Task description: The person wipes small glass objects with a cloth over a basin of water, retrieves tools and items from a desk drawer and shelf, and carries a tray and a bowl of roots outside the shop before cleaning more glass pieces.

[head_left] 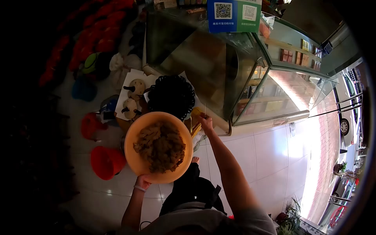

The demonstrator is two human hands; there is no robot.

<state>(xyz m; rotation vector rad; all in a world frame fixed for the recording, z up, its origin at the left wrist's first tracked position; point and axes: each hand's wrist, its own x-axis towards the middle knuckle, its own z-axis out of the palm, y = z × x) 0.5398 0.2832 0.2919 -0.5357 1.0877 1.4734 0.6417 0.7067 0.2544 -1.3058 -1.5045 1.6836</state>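
Observation:
A wide orange-yellow basin is tilted toward me, with a heap of brown, knobbly pieces like ginger root inside. My left hand is closed on the basin's near rim. To the right of the basin, my right hand is stretched out with its fingers closed. A thin, upright sliver shows at its fingertips, too small to name. Beside those fingers lies something yellow. Just beyond the basin is a black slatted basket. Left of it, pale rounded things with dark handles rest on white sheeting.
A glass display case stands ahead, bearing blue and green QR-code signs. A red bucket and a red stool are on the tiled floor to the left. Bright daylight and parked cars show at the right.

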